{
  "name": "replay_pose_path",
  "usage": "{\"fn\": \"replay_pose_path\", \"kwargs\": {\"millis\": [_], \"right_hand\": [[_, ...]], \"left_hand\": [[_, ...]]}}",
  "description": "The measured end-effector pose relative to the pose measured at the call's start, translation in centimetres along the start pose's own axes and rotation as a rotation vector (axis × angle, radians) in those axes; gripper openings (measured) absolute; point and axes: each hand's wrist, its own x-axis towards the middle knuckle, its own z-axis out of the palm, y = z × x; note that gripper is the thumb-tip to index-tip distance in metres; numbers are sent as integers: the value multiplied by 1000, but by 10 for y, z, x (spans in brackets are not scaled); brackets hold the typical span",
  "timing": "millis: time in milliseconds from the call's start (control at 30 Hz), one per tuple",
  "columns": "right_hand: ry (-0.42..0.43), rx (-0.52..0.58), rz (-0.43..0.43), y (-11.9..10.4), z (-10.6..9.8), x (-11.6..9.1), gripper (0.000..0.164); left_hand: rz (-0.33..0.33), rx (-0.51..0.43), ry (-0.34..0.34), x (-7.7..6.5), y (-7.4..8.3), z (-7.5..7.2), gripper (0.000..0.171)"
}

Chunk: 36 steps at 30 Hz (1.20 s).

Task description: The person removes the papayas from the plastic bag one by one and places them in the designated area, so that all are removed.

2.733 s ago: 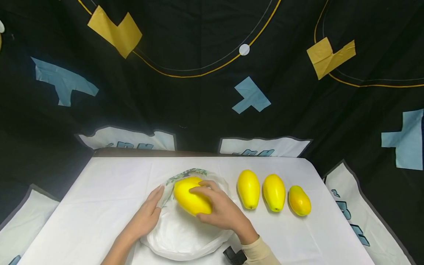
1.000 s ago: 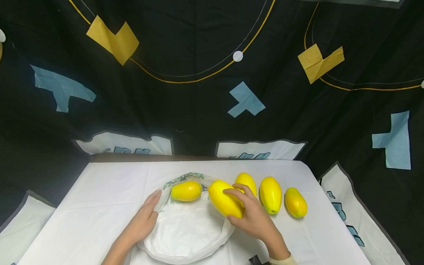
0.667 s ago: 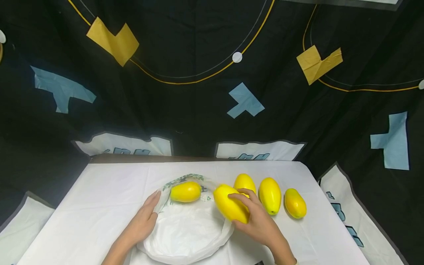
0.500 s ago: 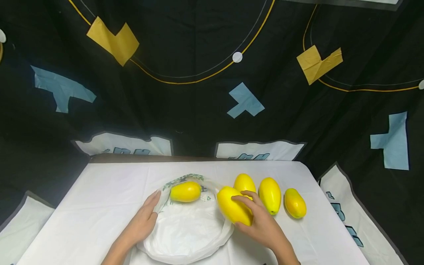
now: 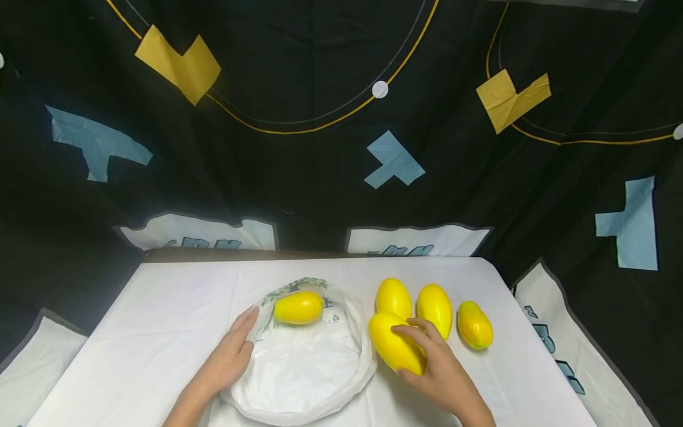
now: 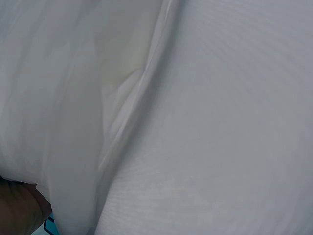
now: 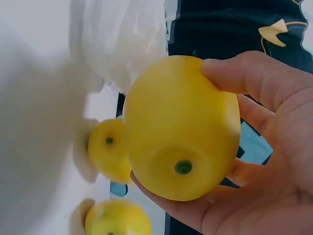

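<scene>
Gripping a plump yellow fruit (image 5: 393,346) between the thumb and curled fingers of the right hand (image 5: 439,372), with the white plastic bag (image 5: 301,379) just left of that grip! Look over to the left hand (image 5: 233,353): touching the bag's left side with released, nearly straight fingers. Just right of those left fingertips, see a bagged fruit (image 5: 299,307) lying inside. Now glance just beyond the right fingers: find two more yellow fruits (image 5: 393,296) on the table (image 5: 176,314), plus a lone fruit (image 5: 475,325) farther to the right.
</scene>
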Motion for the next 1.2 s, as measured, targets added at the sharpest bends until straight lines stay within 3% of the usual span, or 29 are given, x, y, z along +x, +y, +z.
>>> {"fn": "replay_pose_path", "kwargs": {"millis": [300, 567, 733, 1200], "right_hand": [[-12, -32, 61, 7, -3, -10, 72], [-101, -60, 164, 11, -5, -15, 69], [-151, -64, 181, 18, -5, -18, 67], [-179, -29, 258, 27, -3, -25, 67]], "left_hand": [[0, 3, -1, 1, 2, -1, 60], [0, 4, -1, 1, 2, -1, 60], [-7, 15, -4, 2, 2, -1, 60], [-13, 20, -6, 1, 0, 1, 60]]}}
